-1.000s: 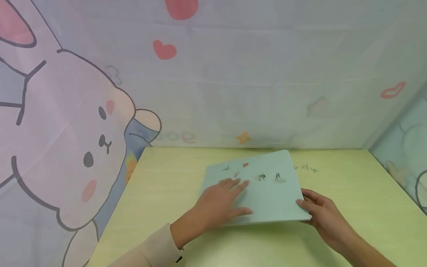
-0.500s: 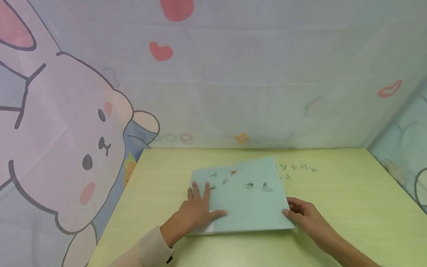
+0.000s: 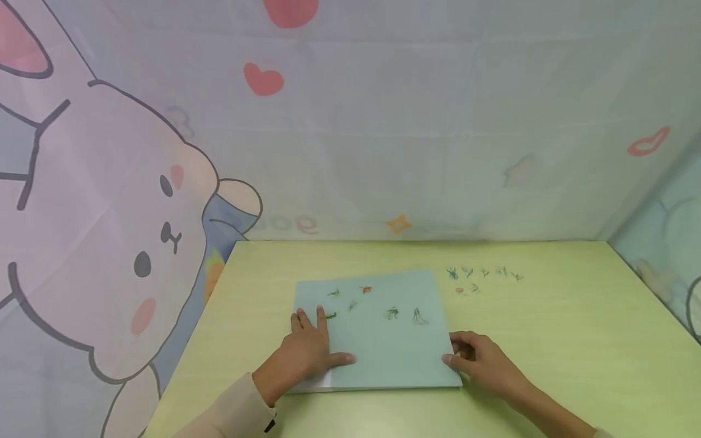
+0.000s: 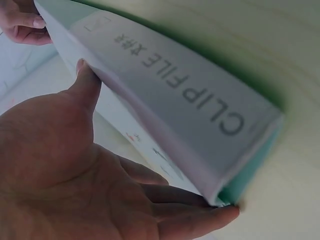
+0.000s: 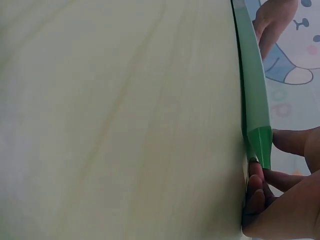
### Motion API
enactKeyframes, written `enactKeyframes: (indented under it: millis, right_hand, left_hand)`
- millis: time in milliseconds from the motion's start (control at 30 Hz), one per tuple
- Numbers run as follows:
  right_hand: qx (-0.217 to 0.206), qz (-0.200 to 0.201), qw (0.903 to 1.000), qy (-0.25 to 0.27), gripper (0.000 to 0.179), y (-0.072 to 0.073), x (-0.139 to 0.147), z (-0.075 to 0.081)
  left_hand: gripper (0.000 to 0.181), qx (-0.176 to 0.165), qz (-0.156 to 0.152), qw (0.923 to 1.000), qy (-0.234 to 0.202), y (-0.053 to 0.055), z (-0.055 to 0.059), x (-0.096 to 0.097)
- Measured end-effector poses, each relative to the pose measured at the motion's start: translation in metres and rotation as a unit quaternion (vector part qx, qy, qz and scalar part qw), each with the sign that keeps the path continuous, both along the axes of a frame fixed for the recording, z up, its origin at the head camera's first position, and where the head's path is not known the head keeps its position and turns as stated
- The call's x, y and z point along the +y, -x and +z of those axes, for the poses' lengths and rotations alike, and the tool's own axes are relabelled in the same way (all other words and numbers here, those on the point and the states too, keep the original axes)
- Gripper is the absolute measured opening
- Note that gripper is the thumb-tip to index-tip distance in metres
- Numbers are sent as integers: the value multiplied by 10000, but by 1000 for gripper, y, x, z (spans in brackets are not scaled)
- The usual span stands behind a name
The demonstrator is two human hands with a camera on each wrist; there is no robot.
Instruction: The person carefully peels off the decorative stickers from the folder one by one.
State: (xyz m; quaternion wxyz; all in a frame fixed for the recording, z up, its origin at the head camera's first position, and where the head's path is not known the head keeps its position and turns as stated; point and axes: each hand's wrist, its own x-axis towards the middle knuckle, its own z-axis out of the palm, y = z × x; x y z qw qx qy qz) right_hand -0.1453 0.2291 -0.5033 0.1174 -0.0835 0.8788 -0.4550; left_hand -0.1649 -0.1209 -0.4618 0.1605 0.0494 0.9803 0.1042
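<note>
At the far left, a printed rabbit (image 3: pixel 137 231) leaned sideways across the cloth backdrop (image 3: pixel 383 121), beside the left end of the pale yellow table (image 3: pixel 547 328). Next came a beige sleeve (image 3: pixel 232 404) and the left hand (image 3: pixel 303 353), which rested on the left part of a pale green folder (image 3: pixel 383 359), its fingers extended and grasping nothing, its thumb pointing right across the cover. The folder lay near the middle of the table, its spine (image 4: pixel 170 75), lettered "CLIP FILE", on the left-hand side. Small green and orange shapes (image 3: pixel 392 313) dotted its cover; whether printed or attached, I could not tell. At the folder's right edge, the right hand (image 3: pixel 484 362) gripped it, thumb on top and the other fingers curled underneath. Beyond the folder's upper right corner, more small figures (image 3: pixel 501 271) sat in a loose cluster on the table.
</note>
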Motion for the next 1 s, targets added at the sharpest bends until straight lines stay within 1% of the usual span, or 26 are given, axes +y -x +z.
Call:
enactKeyframes:
  millis: [100, 200, 267, 333, 400, 467, 500, 533, 600, 667, 700, 733, 767, 833, 867, 933, 1000]
  right_hand:
    - [36, -160, 9998, -76, 53, -2, -1, 1]
    - [288, -162, 9993, -197, 53, -3, -1, 2]
    - [592, -17, 9973, -425, 57, -2, 0, 3]
    - [890, 179, 9932, -729, 63, 1, 0, 5]
    - [1168, 429, 9868, -1033, 70, 7, 0, 9]
    - [1350, 651, 9820, -1151, 73, 16, 0, 14]
    - [1376, 727, 9820, -1066, 71, 21, 1, 16]
    - [1389, 780, 9831, -905, 68, 28, 0, 18]
    - [1413, 833, 9852, -494, 61, 41, 1, 19]
    - [1416, 863, 9861, -78, 52, 54, 1, 18]
    - [1389, 868, 9864, 90, 49, 60, 2, 17]
    - [1384, 892, 9862, 185, 46, 66, 1, 15]
    - [1393, 969, 9852, 253, 44, 71, 1, 14]
    - [1367, 1163, 9832, 323, 41, 81, -1, 9]
    - [1331, 1265, 9825, 321, 41, 85, -2, 7]
    - [1301, 1448, 9805, 274, 42, 90, -5, 3]
    - [1271, 1560, 9794, 175, 43, 93, -6, 0]
  left_hand:
    - [121, 5, 33, 10000, -54, 0, 0, 1]
    - [122, -29, 43, 10000, -22, 2, 0, 2]
    - [123, -64, 40, 10000, 56, 4, 2, 3]
    - [124, -121, 56, 9998, 138, 6, 6, 3]
    - [124, -185, 53, 9995, 245, 9, 12, 5]
    - [123, -220, -94, 9990, 386, 12, 20, 10]
    - [121, -209, -239, 9985, 439, 14, 24, 14]
    - [120, -163, -450, 9976, 500, 16, 28, 18]
    - [116, -49, -1015, 9935, 510, 23, 35, 29]
    - [113, 131, -1679, 9847, 448, 34, 38, 42]
    - [112, 227, -1984, 9791, 396, 40, 39, 48]
    - [112, 287, -2258, 9731, 371, 46, 38, 54]
    - [111, 338, -2469, 9679, 328, 52, 37, 60]
    - [113, 474, -2769, 9590, 373, 63, 32, 69]
    - [115, 504, -2837, 9568, 383, 68, 28, 72]
    - [117, 549, -2913, 9543, 381, 77, 18, 77]
    - [119, 535, -2928, 9540, 367, 84, 7, 80]
